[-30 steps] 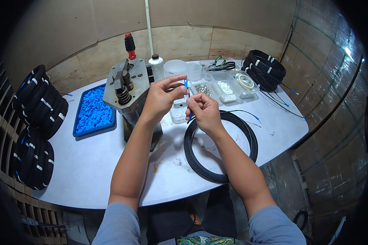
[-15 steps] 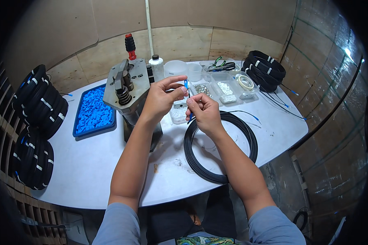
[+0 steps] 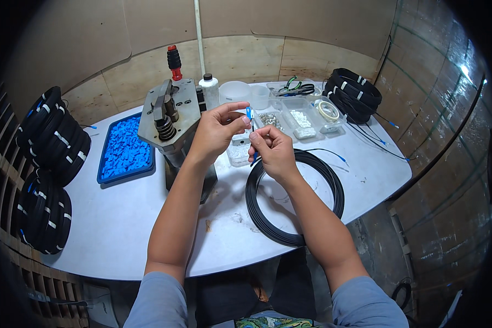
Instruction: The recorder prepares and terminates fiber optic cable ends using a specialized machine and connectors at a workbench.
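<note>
In front of me, over the table's middle, my left hand (image 3: 216, 135) pinches a small blue cable connector (image 3: 249, 112) between thumb and fingertips. Just below and to its right, my right hand (image 3: 275, 154) is closed on a thin black cable (image 3: 252, 129) that runs up to the connector. A bit of blue also pokes out under the right hand's fingers; its shape is mostly hidden. Beneath the right forearm lies a black cable coil (image 3: 339, 199) on the white table, one blue-tipped end (image 3: 342, 158) sticking out to the right.
A metal press (image 3: 169, 123) stands left of my hands, beside a blue tray (image 3: 101, 164) of small blue parts. Behind are a white bottle (image 3: 209, 90) and clear boxes (image 3: 303, 132) of small parts. More black coils (image 3: 52, 142) sit at left, others (image 3: 352, 95) at back right.
Both hands stay almost in place. The blue connector looks slightly turned between the left fingertips.
</note>
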The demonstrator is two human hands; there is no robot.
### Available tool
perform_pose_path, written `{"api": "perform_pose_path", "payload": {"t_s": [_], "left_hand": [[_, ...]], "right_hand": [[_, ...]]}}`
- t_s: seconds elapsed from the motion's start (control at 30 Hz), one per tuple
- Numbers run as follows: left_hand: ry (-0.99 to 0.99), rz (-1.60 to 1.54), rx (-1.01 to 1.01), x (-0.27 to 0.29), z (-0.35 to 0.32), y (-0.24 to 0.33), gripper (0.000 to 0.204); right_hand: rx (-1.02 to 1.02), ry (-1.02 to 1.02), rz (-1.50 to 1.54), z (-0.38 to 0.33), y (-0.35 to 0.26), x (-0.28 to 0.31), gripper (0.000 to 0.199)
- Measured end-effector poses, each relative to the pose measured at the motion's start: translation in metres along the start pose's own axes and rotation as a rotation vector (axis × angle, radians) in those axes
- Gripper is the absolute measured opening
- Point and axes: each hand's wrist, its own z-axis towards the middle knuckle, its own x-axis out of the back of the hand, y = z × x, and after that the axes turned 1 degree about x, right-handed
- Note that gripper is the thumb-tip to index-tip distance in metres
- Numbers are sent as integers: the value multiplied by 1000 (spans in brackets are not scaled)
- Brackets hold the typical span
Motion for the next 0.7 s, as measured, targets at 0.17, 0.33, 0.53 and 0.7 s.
{"api": "perform_pose_path", "payload": {"t_s": [0.17,0.33,0.53,0.7], "left_hand": [[-2,28,1,-2,-1,2,35],[0,40,-2,0,0,0,35],[-6,53,-10,-1,0,1,35],[-10,37,-3,0,0,1,34]], "right_hand": [[15,4,2,0,1,1,17],[9,3,5,0,0,1,17],[-2,8,11,0,0,1,17],[0,2,17,0,1,1,17]]}}
